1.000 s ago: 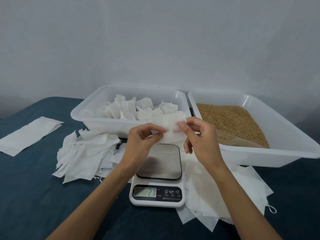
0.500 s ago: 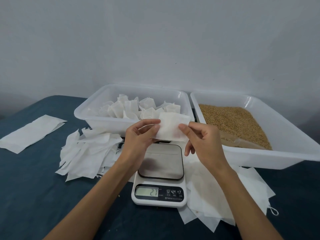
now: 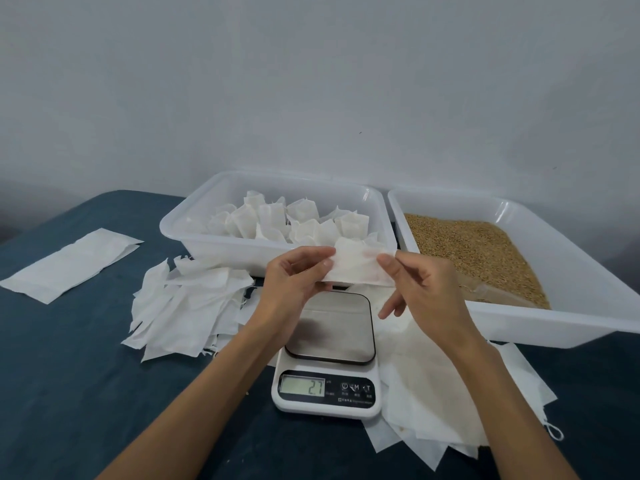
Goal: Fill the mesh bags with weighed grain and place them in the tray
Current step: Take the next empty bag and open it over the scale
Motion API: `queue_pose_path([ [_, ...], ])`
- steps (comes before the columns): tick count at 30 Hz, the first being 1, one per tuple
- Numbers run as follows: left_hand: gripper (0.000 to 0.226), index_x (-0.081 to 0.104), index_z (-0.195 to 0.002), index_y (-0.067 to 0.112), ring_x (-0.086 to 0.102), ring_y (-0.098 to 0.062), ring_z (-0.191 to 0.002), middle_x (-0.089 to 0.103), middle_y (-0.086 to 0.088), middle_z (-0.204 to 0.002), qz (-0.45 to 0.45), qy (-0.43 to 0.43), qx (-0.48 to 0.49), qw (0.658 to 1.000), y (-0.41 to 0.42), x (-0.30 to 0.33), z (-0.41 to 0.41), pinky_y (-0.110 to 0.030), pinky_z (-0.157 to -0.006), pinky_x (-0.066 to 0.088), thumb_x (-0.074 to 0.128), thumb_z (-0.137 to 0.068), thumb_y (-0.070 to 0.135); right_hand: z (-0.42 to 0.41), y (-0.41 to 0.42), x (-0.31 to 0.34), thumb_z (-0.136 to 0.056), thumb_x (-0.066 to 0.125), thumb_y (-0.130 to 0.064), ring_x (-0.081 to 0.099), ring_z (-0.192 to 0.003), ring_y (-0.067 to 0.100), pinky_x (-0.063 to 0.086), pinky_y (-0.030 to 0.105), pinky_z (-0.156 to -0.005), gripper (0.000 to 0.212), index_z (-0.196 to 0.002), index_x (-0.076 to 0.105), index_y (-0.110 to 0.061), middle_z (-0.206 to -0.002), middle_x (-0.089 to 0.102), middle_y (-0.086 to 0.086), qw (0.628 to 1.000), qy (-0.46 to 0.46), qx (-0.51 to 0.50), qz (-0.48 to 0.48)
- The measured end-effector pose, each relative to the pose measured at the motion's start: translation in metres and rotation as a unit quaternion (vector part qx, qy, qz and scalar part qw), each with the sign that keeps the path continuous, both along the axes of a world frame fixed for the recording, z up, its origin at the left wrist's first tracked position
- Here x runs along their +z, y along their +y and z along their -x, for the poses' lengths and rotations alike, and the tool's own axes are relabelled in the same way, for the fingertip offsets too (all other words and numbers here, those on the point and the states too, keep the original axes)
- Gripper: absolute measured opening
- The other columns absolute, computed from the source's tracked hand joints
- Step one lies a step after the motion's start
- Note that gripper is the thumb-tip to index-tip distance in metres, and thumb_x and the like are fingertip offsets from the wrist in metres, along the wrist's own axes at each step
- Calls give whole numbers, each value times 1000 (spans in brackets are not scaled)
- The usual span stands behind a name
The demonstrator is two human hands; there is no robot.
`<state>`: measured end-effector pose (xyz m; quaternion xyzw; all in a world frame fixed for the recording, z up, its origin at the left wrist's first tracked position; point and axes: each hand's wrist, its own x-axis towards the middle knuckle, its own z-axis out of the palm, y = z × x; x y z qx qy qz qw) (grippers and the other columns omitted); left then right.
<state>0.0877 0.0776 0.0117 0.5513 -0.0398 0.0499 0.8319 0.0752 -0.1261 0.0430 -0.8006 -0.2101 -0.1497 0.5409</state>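
A dark blue table [image 3: 62, 393] carries everything. At its far right sits a white plastic tray of brown grain [image 3: 474, 251], and just to its left, nearly touching, a second white plastic tray [image 3: 207, 244] holds a cluster of filled white mesh bags [image 3: 298, 223]. Near the left tray lies a loose pile of flat empty white mesh bags [image 3: 187, 306], and a second pile of the same white bags [image 3: 433, 403] spreads out to the right of and partly beneath a white digital kitchen scale [image 3: 327, 389] with a bare steel platform; its display reads 27. A folded white paper sheet [image 3: 69, 265] lies apart at the far left of the table. Above the scale's far edge, both hands hold one flat white mesh bag [image 3: 356, 265] between them: the left hand [image 3: 294, 282] pinches its left edge with thumb and fingers, and the right hand [image 3: 426, 289] pinches its right edge between thumb and forefinger, the other fingers loosely spread below.
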Motion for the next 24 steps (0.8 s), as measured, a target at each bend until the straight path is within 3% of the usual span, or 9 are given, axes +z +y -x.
queue_pose_path([
  [3, 18, 79, -100, 14, 67, -14, -79, 77, -1, -97, -77, -42, 74, 993, -1, 0, 0, -30, -75, 59, 66, -100, 1, 2, -8, 11, -95, 60, -48, 69, -46, 24, 35, 45, -37, 51, -72, 57, -2, -57, 45, 25, 1000, 15, 14, 16],
  [5, 11, 77, -107, 21, 69, -14, -98, 75, 7, -110, -179, -111, 107, 972, -3, 1, 4, -34, -87, 58, 73, -98, 18, 2, -12, 25, -93, 60, -50, 69, -45, 23, 39, 37, -37, 52, -79, 66, 0, -64, 56, 28, 998, 18, 24, 63],
  [8, 55, 64, -133, 37, 55, -3, -131, 62, 22, -135, -317, -170, 15, 933, -12, 0, 16, -20, -107, 44, 86, -83, 44, 2, -14, 47, -95, 62, -48, 68, -45, 19, 42, 26, -41, 44, -68, 64, -13, -54, 53, 10, 983, 28, 50, 172],
  [10, 72, 54, -141, 42, 50, 5, -134, 58, 27, -139, -373, -174, -25, 911, -20, -1, 23, -11, -106, 38, 89, -79, 43, 2, -9, 58, -98, 61, -45, 68, -45, 17, 41, 21, -41, 41, -64, 60, -21, -53, 51, 1, 967, 48, 71, 239],
  [13, 59, 58, -136, 26, 61, 4, -113, 68, 18, -122, -355, -188, -27, 915, -28, -6, 28, -10, -92, 42, 85, -84, 17, 4, 7, 72, -100, 56, -45, 69, -48, 16, 46, 24, -48, 33, -69, 67, -38, -57, 60, -20, 936, 97, 111, 318],
  [15, 49, 61, -128, 26, 61, 5, -110, 69, 19, -117, -340, -183, -19, 922, -29, -6, 31, -6, -89, 41, 83, -86, 14, 4, 19, 78, -101, 51, -48, 70, -50, 16, 49, 29, -52, 33, -77, 68, -33, -58, 61, -19, 912, 123, 125, 370],
  [18, 41, 58, -117, 41, 61, 10, -108, 66, 31, -115, -299, -132, -20, 945, -29, -5, 34, -5, -83, 45, 81, -90, 20, 0, 32, 82, -98, 45, -59, 72, -54, 21, 48, 31, -55, 46, -81, 67, -22, -63, 59, -5, 888, 166, 139, 406],
  [22, 30, 67, -110, 25, 67, -7, -91, 74, 2, -103, -243, -91, -1, 966, -29, -8, 28, -26, -78, 55, 81, -88, 11, -11, 14, 96, -92, 48, -69, 72, -55, 27, 49, 23, -47, 50, -92, 77, -28, -90, 78, -6, 936, 167, 109, 292],
  [24, 30, 69, -108, 20, 68, -6, -86, 76, -1, -100, -204, -77, -15, 976, -30, -7, 28, -20, -72, 54, 82, -86, 7, -26, -20, 100, -90, 55, -66, 73, -57, 24, 51, 20, -47, 39, -89, 76, -33, -86, 78, -7, 954, 129, 35, 270],
])
